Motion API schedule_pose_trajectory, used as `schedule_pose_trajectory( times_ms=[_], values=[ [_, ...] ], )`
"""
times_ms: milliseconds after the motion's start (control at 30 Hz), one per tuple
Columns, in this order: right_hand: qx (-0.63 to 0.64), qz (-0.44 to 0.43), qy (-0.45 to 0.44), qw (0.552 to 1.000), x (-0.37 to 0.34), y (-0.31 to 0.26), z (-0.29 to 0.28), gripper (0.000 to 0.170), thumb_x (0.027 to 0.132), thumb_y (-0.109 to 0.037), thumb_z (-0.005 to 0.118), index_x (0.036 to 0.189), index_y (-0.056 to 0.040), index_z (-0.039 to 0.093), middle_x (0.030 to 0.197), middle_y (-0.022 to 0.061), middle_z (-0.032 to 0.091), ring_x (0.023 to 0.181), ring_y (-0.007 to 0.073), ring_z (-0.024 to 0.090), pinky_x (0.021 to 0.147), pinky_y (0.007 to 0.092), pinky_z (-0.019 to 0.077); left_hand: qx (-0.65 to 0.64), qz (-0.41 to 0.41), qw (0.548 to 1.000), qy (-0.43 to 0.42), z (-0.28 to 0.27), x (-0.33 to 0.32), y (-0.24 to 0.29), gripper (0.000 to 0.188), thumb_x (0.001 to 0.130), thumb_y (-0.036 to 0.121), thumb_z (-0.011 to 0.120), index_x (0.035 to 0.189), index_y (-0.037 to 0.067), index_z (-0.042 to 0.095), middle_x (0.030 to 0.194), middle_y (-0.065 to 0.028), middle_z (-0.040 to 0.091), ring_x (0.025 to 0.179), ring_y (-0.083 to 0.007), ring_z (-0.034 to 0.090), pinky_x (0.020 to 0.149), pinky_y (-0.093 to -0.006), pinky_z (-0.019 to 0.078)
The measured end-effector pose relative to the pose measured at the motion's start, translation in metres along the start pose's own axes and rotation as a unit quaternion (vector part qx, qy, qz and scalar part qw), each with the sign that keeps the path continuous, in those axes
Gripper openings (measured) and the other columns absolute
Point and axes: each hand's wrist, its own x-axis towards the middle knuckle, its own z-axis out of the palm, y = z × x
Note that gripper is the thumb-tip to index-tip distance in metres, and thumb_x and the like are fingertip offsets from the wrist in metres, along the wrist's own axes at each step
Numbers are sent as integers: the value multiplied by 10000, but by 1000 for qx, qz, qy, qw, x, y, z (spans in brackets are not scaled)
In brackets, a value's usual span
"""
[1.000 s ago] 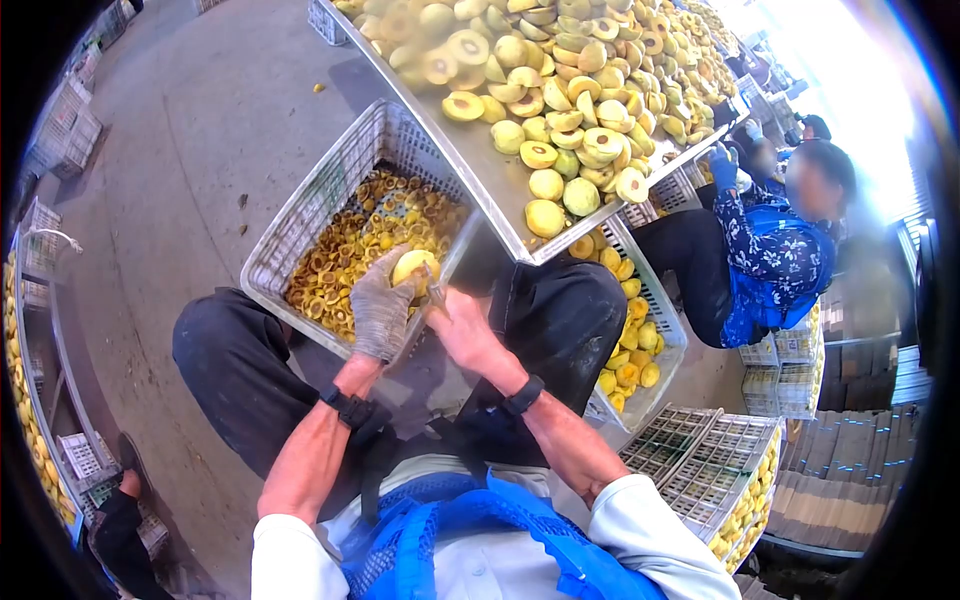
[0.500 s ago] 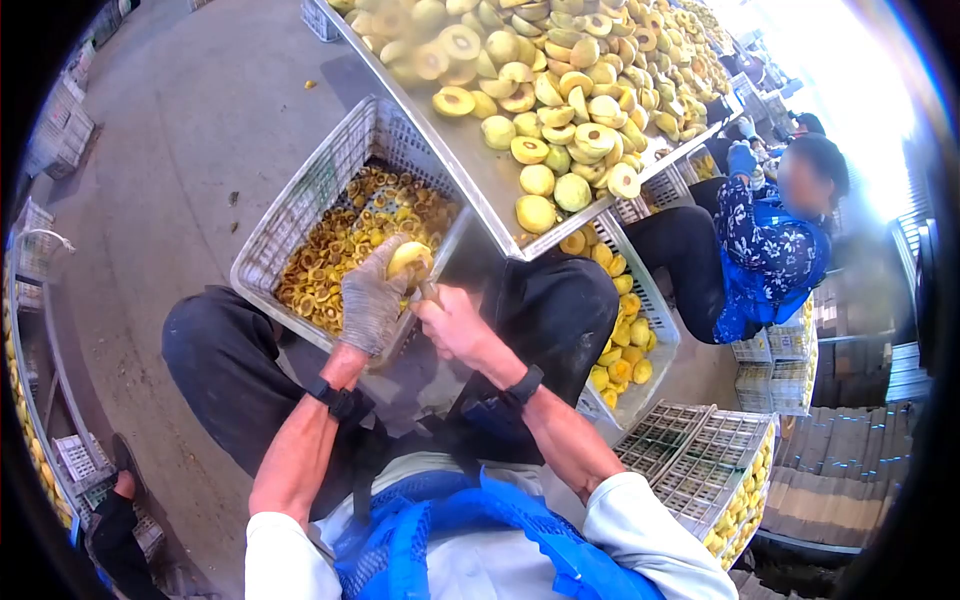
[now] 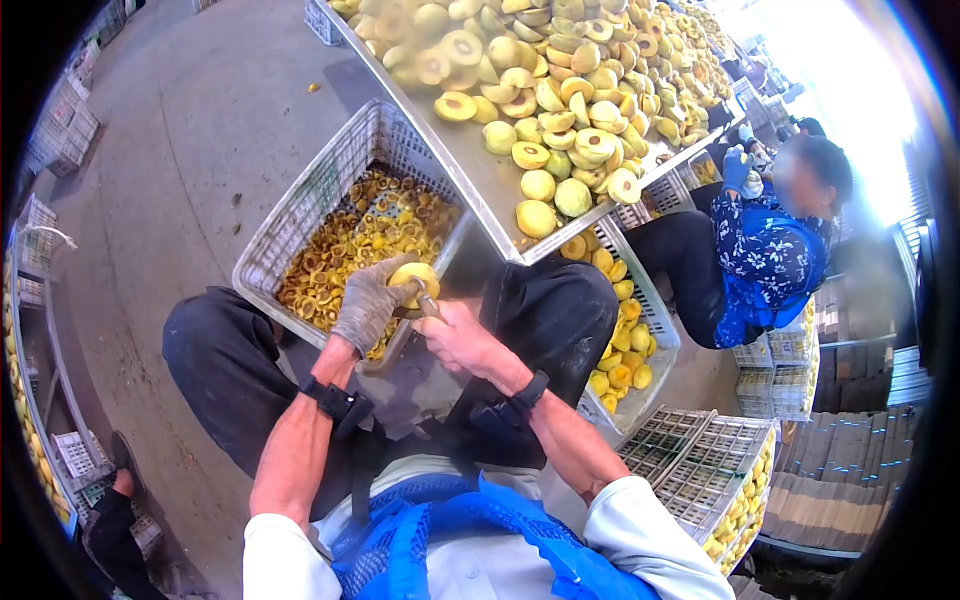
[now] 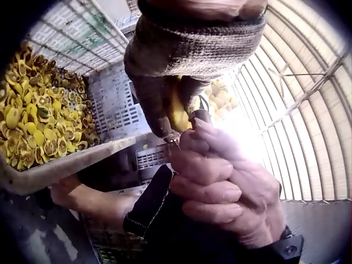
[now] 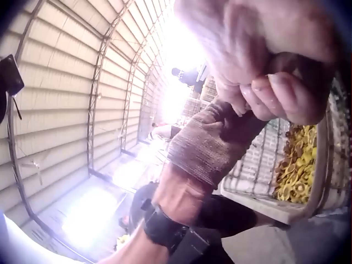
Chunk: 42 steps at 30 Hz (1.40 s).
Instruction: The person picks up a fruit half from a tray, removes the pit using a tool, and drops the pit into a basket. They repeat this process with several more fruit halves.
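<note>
My left hand [image 3: 366, 302], in a greyish knitted glove, holds a yellow peach half [image 3: 410, 272] over the near rim of a crate. My bare right hand [image 3: 464, 338] grips a short-handled pitting tool [image 3: 428, 304] with its fingers curled round the handle. In the left wrist view, the tool's curved metal blade [image 4: 204, 103] is right at the peach, between the gloved fingers and thumb. Glove and right hand almost meet there. The right wrist view shows the right hand [image 5: 264, 60] close up before the glove [image 5: 212, 140], hiding the peach.
The plastic crate [image 3: 290, 215] between the knees contains brown and yellow pit scraps [image 3: 335, 262]. A metal table [image 3: 470, 205] heaped with peach halves juts over it. Another crate [image 3: 655, 315] by the right knee contains peach halves. A person in blue [image 3: 770, 245] sits at the right.
The left hand has turned the peach half, and the tool's tip now overlaps its face. Both hands stay close together near the crate's rim, shifting slightly.
</note>
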Motion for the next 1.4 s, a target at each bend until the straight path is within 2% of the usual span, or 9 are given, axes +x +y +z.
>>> schedule_pose_trajectory(
  times_ms=[67, 467, 600, 733, 833, 1067, 1200, 1333, 1400],
  values=[
    [84, 13, -24, 996, 3, 2, 2, 212, 1004, -242, 591, 879, -167, 437, 596, -90, 367, 407, 26, 314, 358, 223, 240, -26, -2, 1000, 0, 2, 0, 1, 441, 893, 32, 701, 1324, -13, 615, 1078, -68, 703, 892, -110, 660, 767, -250, 574],
    [286, 19, -135, 948, 1, -1, -4, 199, 1020, -212, 585, 876, -172, 454, 611, -91, 377, 415, 26, 339, 356, 205, 303, -158, -20, 987, -30, -4, -3, 13, 395, 917, 62, 680, 1307, 29, 634, 1095, -57, 717, 890, -118, 687, 759, -246, 587],
    [282, -5, -145, 948, 5, -2, 1, 184, 1017, -210, 585, 888, -159, 464, 617, -87, 382, 420, 27, 342, 358, 207, 313, -260, -10, 965, 25, -11, 5, -6, 370, 947, 79, 651, 1312, 24, 624, 1137, -82, 702, 890, -143, 693, 721, -271, 612],
    [163, 5, -51, 985, 9, -12, 4, 203, 1029, -198, 561, 873, -151, 440, 630, -94, 350, 457, 21, 311, 384, 200, 269, -178, 45, 958, 221, -20, 15, -10, 346, 972, 48, 589, 1316, 21, 615, 1110, -102, 686, 837, -183, 702, 597, -305, 631],
    [91, -32, -26, 995, 17, -11, 2, 202, 1010, -247, 607, 905, -141, 470, 655, -89, 381, 465, 14, 325, 395, 206, 249, -207, 43, 952, 222, -24, 15, -9, 358, 971, 31, 569, 1327, 22, 605, 1107, -111, 684, 835, -197, 710, 597, -305, 637],
    [-56, -249, 169, 952, 26, -17, 7, 274, 954, -281, 685, 1026, -24, 620, 690, -33, 545, 546, 41, 443, 469, 246, 361, -235, 4, 972, 22, -9, 6, -10, 398, 985, 167, 609, 1353, 19, 570, 1216, -92, 661, 1000, -190, 683, 753, -328, 629],
    [62, -187, 177, 964, -8, -42, -4, 201, 920, -188, 716, 983, -20, 625, 685, -47, 535, 546, 38, 463, 452, 251, 383, -147, 52, 986, -52, 12, -3, 23, 394, 988, 123, 593, 1369, 23, 576, 1190, -77, 667, 985, -152, 669, 819, -279, 590],
    [-29, -279, 350, 894, -66, -75, -57, 174, 888, -124, 736, 997, -29, 640, 781, 2, 634, 663, 95, 563, 595, 282, 474, -240, 26, 965, -101, 18, 1, 15, 649, 964, 327, 659, 1465, -13, 427, 1269, -165, 616, 984, -216, 684, 776, -318, 606],
    [-261, -392, 445, 762, -94, -76, -114, 284, 864, -211, 749, 1020, 8, 657, 830, 111, 697, 700, 246, 651, 673, 368, 520, -242, 32, 965, -92, 16, 1, 15, 677, 965, 342, 656, 1474, -25, 402, 1290, -205, 595, 964, -242, 690, 764, -331, 607]
  ],
)
